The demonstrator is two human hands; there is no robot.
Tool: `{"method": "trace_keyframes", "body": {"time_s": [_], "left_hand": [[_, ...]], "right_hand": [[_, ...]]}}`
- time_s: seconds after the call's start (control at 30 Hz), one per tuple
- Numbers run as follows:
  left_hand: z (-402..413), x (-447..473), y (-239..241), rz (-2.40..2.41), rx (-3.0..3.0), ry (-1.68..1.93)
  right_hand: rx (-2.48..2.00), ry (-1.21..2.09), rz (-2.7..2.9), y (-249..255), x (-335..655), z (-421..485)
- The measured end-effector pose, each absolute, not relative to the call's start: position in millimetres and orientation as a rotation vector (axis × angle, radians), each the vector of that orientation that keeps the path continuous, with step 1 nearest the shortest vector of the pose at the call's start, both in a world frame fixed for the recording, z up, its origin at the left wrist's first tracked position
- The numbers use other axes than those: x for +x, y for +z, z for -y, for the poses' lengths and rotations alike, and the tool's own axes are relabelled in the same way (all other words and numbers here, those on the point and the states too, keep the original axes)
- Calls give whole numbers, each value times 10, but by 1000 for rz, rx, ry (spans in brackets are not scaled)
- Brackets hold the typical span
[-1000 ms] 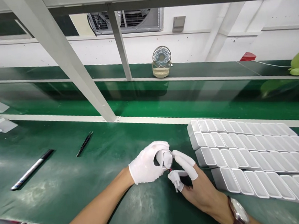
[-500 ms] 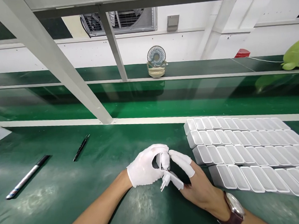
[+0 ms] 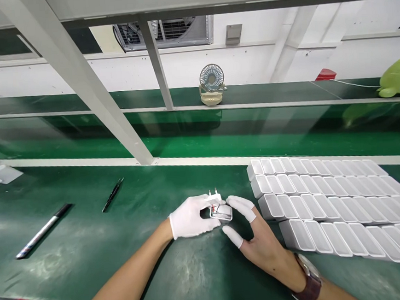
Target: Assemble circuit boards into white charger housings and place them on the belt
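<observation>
In the head view my left hand, in a white glove, grips a small white charger housing between thumb and fingers. Its open end faces me, showing white parts and a bit of red inside. A two-pin plug piece sits at the housing's upper edge, pins pointing up and away. My right hand, with white finger cots on thumb and fingers, is just right of the housing. Its thumb and fingers are spread apart around nothing, close to the housing.
Rows of white open cases stand on the green bench at right. A black pen-like tool and a marker lie at left. A small fan stands on the shelf behind, and a slanted white post crosses the view.
The plug piece has gone from hanging below the housing to its upper edge, pins now upward. The housing's opening has turned. My right thumb and fingers have moved apart and let go.
</observation>
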State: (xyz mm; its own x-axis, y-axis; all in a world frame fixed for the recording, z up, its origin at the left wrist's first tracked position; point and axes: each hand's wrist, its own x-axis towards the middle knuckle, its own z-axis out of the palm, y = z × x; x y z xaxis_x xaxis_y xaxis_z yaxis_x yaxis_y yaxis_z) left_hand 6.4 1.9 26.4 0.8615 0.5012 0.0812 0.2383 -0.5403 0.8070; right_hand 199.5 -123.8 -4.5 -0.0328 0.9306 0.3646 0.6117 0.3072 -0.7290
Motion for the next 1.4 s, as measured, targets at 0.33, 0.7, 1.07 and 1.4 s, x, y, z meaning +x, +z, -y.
{"method": "trace_keyframes", "body": {"time_s": [0.33, 0.7, 1.07, 1.4], "left_hand": [[-135, -85, 275, -639, 1520, 387], [-148, -75, 240, -572, 1687, 318], [-71, 8, 160, -515, 1846, 391], [-49, 22, 106, -545, 1851, 465]], "right_hand": [[-1233, 350, 1919, -103, 1951, 1206], [-1176, 375, 2008, -142, 1981, 1194], [-1375, 556, 1667, -151, 1972, 1198], [-1347, 607, 1724, -94, 2006, 1186]]}}
